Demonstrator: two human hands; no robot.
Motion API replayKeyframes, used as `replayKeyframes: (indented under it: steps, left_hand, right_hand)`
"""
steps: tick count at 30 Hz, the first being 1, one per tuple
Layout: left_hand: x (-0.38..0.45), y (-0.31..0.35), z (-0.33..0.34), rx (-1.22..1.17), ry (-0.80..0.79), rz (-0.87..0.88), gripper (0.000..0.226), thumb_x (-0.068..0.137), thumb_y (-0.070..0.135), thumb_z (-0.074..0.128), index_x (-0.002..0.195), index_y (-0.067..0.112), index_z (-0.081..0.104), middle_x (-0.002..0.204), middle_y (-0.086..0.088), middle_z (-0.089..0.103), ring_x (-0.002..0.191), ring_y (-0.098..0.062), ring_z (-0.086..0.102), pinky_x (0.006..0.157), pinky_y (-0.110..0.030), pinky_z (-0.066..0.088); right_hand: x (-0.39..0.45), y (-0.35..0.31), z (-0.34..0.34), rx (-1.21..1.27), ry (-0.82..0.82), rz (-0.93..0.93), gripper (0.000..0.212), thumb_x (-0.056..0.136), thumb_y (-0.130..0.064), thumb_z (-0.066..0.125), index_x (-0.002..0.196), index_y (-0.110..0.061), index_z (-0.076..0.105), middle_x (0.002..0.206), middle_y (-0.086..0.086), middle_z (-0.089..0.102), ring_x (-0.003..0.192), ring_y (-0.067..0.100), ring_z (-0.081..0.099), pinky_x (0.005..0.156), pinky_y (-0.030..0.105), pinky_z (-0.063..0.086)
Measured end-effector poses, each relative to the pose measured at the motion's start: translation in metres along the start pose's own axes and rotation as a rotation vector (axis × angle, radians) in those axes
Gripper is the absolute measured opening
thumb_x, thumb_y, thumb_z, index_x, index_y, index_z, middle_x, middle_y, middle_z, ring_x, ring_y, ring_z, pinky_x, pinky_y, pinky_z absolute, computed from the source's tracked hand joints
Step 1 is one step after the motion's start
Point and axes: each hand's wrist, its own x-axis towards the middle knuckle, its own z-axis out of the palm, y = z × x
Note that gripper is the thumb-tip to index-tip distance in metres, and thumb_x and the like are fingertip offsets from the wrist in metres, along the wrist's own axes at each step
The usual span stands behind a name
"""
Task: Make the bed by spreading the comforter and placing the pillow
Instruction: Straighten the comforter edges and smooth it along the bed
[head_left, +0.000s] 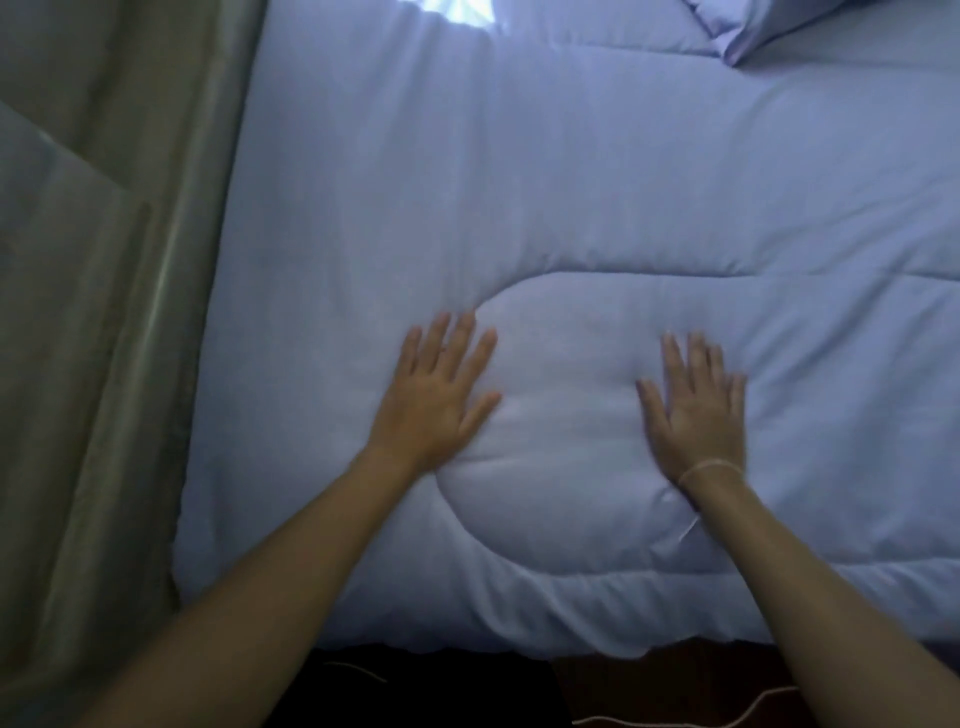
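Smoothing step: left hand (436, 395) and right hand (693, 410) lie flat, fingers spread, apart on the comforter (571, 218) covering the bed, gripping nothing; pillow (769, 26) at far right; next probably sweeping wrinkles outward.

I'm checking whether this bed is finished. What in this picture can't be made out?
- Pillow, head view: only a corner shows; the top edge cuts off the rest.
- Comforter: its right side runs past the frame edge, so its spread there is unknown.
- Right hand: motion-blurred, fingers indistinct.
- Under the left hand and right hand: covered fabric is hidden.
- Floor below the bed: too dark to read.
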Motion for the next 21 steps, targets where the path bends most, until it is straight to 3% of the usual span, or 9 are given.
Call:
replayKeyframes:
  steps: [5, 8, 10, 12, 14, 16, 18, 21]
  left_hand:
    - [-0.099, 0.005, 0.015, 0.049, -0.039, 0.258, 0.076, 0.089, 0.067, 0.033, 0.150, 0.022, 0.024, 0.158, -0.011, 0.018, 0.145, -0.035, 0.018, 0.115, -0.051, 0.019]
    - [-0.136, -0.001, 0.008, 0.057, -0.120, 0.318, 0.082, 0.085, 0.072, 0.037, 0.148, 0.021, 0.029, 0.156, -0.011, 0.024, 0.142, -0.034, 0.025, 0.111, -0.051, 0.024]
    - [-0.143, -0.008, 0.001, 0.063, -0.158, 0.318, 0.078, 0.088, 0.069, 0.034, 0.148, 0.020, 0.028, 0.154, -0.012, 0.028, 0.141, -0.031, 0.031, 0.112, -0.048, 0.021]
    - [-0.130, -0.013, -0.009, 0.053, -0.154, 0.225, 0.070, 0.093, 0.062, 0.024, 0.148, 0.019, 0.025, 0.153, -0.012, 0.029, 0.139, -0.029, 0.032, 0.114, -0.045, 0.015]
    - [-0.108, -0.014, -0.019, 0.012, -0.223, -0.013, 0.068, 0.095, 0.059, 0.013, 0.147, 0.018, 0.029, 0.153, -0.013, 0.031, 0.139, -0.030, 0.031, 0.112, -0.050, 0.018]
    - [-0.090, -0.007, -0.027, -0.037, -0.311, -0.221, 0.070, 0.095, 0.060, 0.010, 0.146, 0.017, 0.033, 0.153, -0.014, 0.031, 0.138, -0.032, 0.034, 0.109, -0.055, 0.029]
    - [-0.083, 0.008, -0.036, -0.070, -0.348, -0.300, 0.068, 0.095, 0.058, 0.018, 0.149, 0.017, 0.024, 0.157, -0.013, 0.019, 0.143, -0.033, 0.025, 0.110, -0.057, 0.025]
    - [-0.070, 0.022, -0.057, -0.112, -0.457, -0.369, 0.063, 0.100, 0.047, 0.025, 0.152, 0.017, 0.006, 0.160, -0.013, -0.002, 0.147, -0.033, 0.005, 0.116, -0.050, 0.011]
  right_hand:
    - [-0.080, 0.048, -0.002, 0.008, -0.082, 0.190, 0.069, 0.089, -0.059, 0.020, 0.150, -0.027, 0.017, 0.157, 0.008, 0.021, 0.145, 0.028, 0.018, 0.114, 0.055, 0.017]
    - [-0.110, 0.072, -0.015, 0.002, -0.198, 0.256, 0.075, 0.086, -0.066, 0.013, 0.151, -0.029, 0.005, 0.160, 0.005, 0.012, 0.147, 0.025, 0.010, 0.113, 0.061, 0.015]
    - [-0.110, 0.074, -0.027, -0.006, -0.230, 0.270, 0.079, 0.085, -0.068, 0.011, 0.151, -0.026, 0.006, 0.160, 0.006, 0.011, 0.147, 0.026, 0.010, 0.112, 0.063, 0.014]
    - [-0.094, 0.060, -0.037, 0.050, -0.239, 0.264, 0.082, 0.085, -0.065, 0.017, 0.150, -0.015, 0.020, 0.157, 0.011, 0.020, 0.145, 0.031, 0.017, 0.112, 0.063, 0.017]
    - [-0.081, 0.035, -0.039, 0.072, -0.247, 0.170, 0.081, 0.086, -0.061, 0.023, 0.148, -0.009, 0.025, 0.156, 0.014, 0.023, 0.143, 0.035, 0.021, 0.113, 0.059, 0.019]
    - [-0.077, 0.012, -0.038, 0.051, -0.353, 0.151, 0.076, 0.091, -0.060, 0.023, 0.152, -0.015, 0.009, 0.160, 0.010, 0.005, 0.146, 0.033, 0.007, 0.117, 0.054, 0.012]
    - [-0.074, 0.005, -0.038, 0.060, -0.446, 0.195, 0.074, 0.096, -0.056, 0.026, 0.151, -0.020, -0.007, 0.159, 0.006, -0.013, 0.147, 0.031, -0.006, 0.119, 0.049, 0.004]
    - [-0.059, 0.010, -0.060, 0.070, -0.634, 0.133, 0.078, 0.095, -0.053, 0.034, 0.151, -0.013, -0.002, 0.159, 0.011, -0.009, 0.147, 0.032, -0.003, 0.120, 0.045, 0.006]
